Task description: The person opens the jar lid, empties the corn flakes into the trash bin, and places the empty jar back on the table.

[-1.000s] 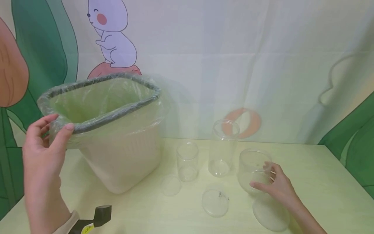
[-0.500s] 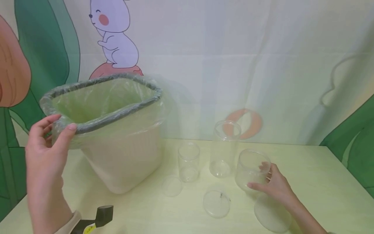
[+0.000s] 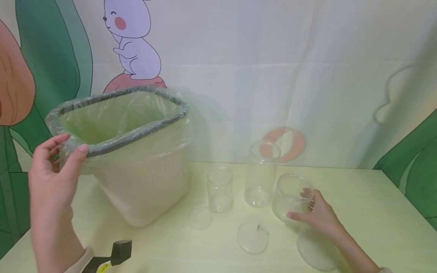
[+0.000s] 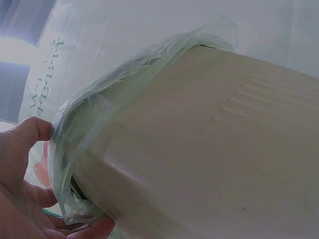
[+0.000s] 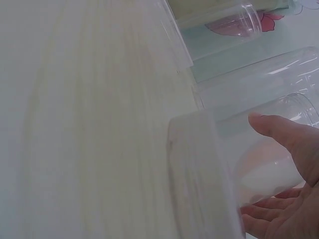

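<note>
At the left, my left hand [image 3: 52, 182] pinches the near left corner of a pale trash can's [image 3: 146, 185] rim. A translucent green bag [image 3: 164, 140] lines the can and folds over its dark rim. In the left wrist view the fingers curl round the bag-covered edge. On the right, my right hand [image 3: 321, 216] grips a short, wide clear jar [image 3: 286, 206], thumb in front and fingers behind. The jar has no lid on and looks empty. A tall clear jar [image 3: 257, 195] stands just left of it, and a small clear jar [image 3: 220, 189] farther left.
Three round clear lids lie on the table [image 3: 191, 254]: a small lid [image 3: 200, 217], a middle lid [image 3: 252, 238] and a large lid [image 3: 317, 248] partly under the right wrist. A printed cloth [image 3: 222, 76] hangs behind the table.
The right hand and the short, wide jar have shifted slightly left, closer to the tall jar. The left hand stays at the trash can's rim.
</note>
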{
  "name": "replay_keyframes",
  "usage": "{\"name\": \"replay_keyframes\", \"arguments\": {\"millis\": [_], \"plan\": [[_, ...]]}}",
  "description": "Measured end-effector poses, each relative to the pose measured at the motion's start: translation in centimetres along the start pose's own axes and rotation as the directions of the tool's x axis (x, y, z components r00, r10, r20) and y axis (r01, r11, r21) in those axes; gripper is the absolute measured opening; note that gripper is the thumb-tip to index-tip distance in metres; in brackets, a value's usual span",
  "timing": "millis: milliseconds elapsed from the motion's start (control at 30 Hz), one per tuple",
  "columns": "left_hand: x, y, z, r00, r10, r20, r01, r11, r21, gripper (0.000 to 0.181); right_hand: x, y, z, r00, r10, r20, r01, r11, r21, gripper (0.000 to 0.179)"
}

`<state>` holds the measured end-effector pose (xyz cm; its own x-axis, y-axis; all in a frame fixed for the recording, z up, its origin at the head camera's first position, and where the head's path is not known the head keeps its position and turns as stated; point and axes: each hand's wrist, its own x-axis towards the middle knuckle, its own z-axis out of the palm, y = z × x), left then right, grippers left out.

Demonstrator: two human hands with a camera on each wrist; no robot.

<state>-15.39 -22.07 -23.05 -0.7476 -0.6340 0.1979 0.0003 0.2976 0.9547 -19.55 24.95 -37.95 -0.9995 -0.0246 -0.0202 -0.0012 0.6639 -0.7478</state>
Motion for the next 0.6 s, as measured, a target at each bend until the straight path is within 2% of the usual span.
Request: {"name": "replay_keyframes", "arguments": {"millis": [600], "plan": [[-0.05,-0.11,0.08,1.0,0.01,0.002,-0.01,1.0,0.015,0.047,0.19,-0.25,0.18,1.0,-0.005,-0.004,0.005,1.0,-0.011,0.093]]}}
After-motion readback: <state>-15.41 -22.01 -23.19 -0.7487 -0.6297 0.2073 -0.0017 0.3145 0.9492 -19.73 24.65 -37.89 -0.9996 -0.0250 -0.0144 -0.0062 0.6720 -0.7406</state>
